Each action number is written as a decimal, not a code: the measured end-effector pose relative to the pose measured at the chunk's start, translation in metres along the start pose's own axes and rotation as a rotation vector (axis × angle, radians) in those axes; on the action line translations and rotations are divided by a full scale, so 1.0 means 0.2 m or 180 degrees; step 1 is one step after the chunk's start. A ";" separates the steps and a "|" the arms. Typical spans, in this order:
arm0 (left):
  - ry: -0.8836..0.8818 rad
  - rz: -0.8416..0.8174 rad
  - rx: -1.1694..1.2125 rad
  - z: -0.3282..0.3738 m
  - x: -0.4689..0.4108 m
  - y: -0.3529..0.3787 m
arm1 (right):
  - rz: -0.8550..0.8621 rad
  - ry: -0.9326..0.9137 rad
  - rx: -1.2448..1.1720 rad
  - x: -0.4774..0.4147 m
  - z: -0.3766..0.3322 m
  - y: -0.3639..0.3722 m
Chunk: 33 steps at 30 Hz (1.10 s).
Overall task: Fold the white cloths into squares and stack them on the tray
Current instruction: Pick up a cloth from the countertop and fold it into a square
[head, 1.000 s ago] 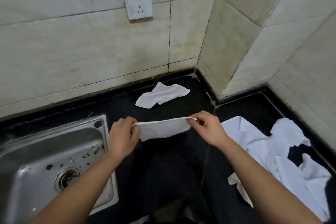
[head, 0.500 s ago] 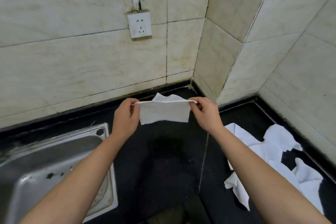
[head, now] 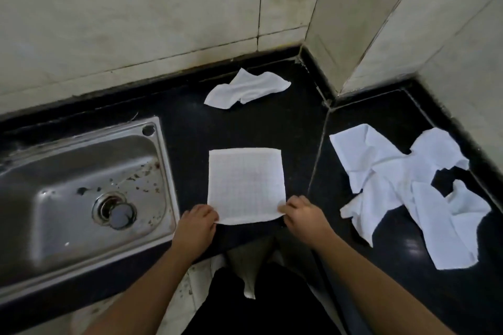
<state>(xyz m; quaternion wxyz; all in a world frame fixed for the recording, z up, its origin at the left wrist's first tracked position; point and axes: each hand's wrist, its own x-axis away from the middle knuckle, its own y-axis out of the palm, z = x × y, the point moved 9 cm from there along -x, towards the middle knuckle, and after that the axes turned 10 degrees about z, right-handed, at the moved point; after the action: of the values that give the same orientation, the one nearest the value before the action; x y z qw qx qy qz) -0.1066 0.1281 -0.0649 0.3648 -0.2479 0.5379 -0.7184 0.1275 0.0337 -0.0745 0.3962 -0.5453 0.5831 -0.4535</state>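
Note:
A white cloth (head: 245, 183) lies flat on the black counter (head: 190, 144) as a tall rectangle. My left hand (head: 197, 226) pinches its near left corner and my right hand (head: 303, 215) pinches its near right corner, both at the counter's front edge. One crumpled white cloth (head: 246, 89) lies farther back by the wall. A heap of several loose white cloths (head: 408, 185) is spread on the counter to the right. No tray is in view.
A steel sink (head: 81, 185) with a drain plug is set into the counter at the left. Tiled walls close the back and right, with a corner pillar (head: 353, 35) jutting in. The counter's front edge runs just below my hands.
The cloth was held up in the air by its top corners; now it lies spread flat on the counter, and both hands have come down to its near corners.

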 end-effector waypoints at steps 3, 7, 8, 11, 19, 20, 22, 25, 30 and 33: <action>0.0002 -0.0020 0.0157 -0.03 0.08 0.06 | 0.0311 -0.0069 -0.0136 0.05 0.00 0.00; -0.0249 0.0014 0.0482 -0.08 0.05 0.04 | 0.0219 0.0042 -0.0356 0.05 0.03 -0.02; -0.0397 0.0040 0.0576 -0.09 0.03 0.02 | 0.0154 0.0163 -0.0449 0.03 0.04 -0.03; -0.0909 0.0073 0.0984 -0.15 -0.07 -0.04 | 0.0077 0.0706 -0.1030 -0.04 0.11 -0.08; -0.2544 0.0281 0.2327 -0.39 -0.42 -0.01 | 0.0292 0.2510 -0.2811 -0.34 0.33 -0.05; -0.2655 0.0339 0.2409 -0.42 -0.46 0.00 | 0.0337 0.2623 -0.2928 -0.38 0.34 -0.04; -0.2752 0.0417 0.2506 -0.43 -0.52 0.02 | 0.0396 0.2783 -0.3033 -0.43 0.36 -0.02; -0.2722 0.0472 0.2442 -0.45 -0.60 0.06 | 0.0500 0.2838 -0.2837 -0.51 0.39 -0.01; -0.2726 0.0642 0.2236 -0.49 -0.67 0.08 | 0.0463 0.2721 -0.2193 -0.57 0.41 0.00; -0.2759 0.0713 0.2273 -0.51 -0.67 0.11 | 0.0361 0.2671 -0.1781 -0.58 0.42 0.01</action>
<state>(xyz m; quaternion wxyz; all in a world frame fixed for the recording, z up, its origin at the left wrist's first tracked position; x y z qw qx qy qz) -0.0951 0.2919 -0.1114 0.6870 -0.3228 0.0861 -0.6453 0.2174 0.1420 -0.1032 -0.0095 -0.3688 0.8200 -0.4377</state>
